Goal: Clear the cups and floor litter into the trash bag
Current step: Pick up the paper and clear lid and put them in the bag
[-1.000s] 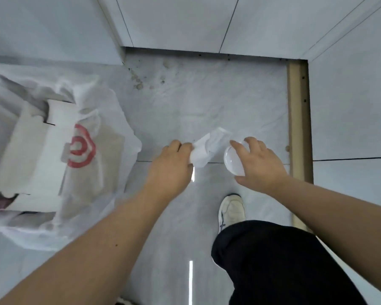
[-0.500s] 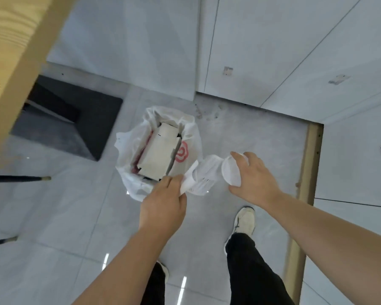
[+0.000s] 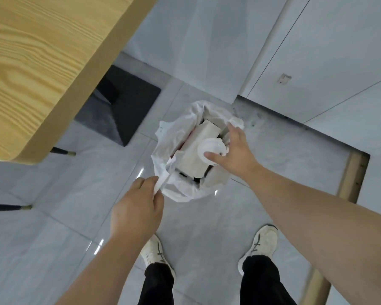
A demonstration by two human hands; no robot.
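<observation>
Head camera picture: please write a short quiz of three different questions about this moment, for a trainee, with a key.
1. True or false: the right hand holds the round white plastic cup lid above the open white plastic trash bag.
2. What does the left hand pinch? A) the bag's rim B) a black chair leg C) a white shoe
3. Fill in: the flat pale cardboard box lies ___ the bag.

Key: 1 true; 2 A; 3 inside
</observation>
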